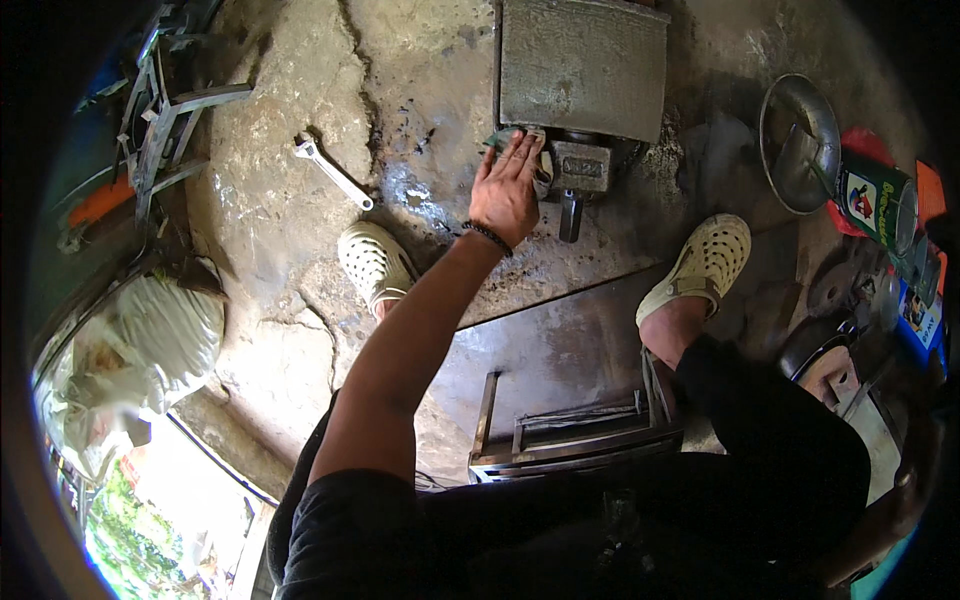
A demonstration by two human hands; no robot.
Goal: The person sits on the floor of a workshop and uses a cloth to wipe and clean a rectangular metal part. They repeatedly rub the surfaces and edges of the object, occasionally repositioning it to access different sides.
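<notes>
My left hand [507,195], with a dark beaded bracelet at the wrist, presses a crumpled greyish rag [543,172] against the side of a grey metal machine part [582,65]. Its fingers lie together over the cloth. The part has a broad, slightly curved plate and a smaller block [581,166] from which a dark stub [570,217] sticks out toward me. At the lower right edge my right hand [908,490] is low and in deep shade; its fingers cannot be made out.
An adjustable wrench [334,172] lies on the stained concrete floor at left. A metal bowl [800,145], a dark green can [878,205] and a blue package [918,320] stand at right. Metal frames [165,110] and a whitish sack [150,335] line the left. A low metal frame [570,455] is below me.
</notes>
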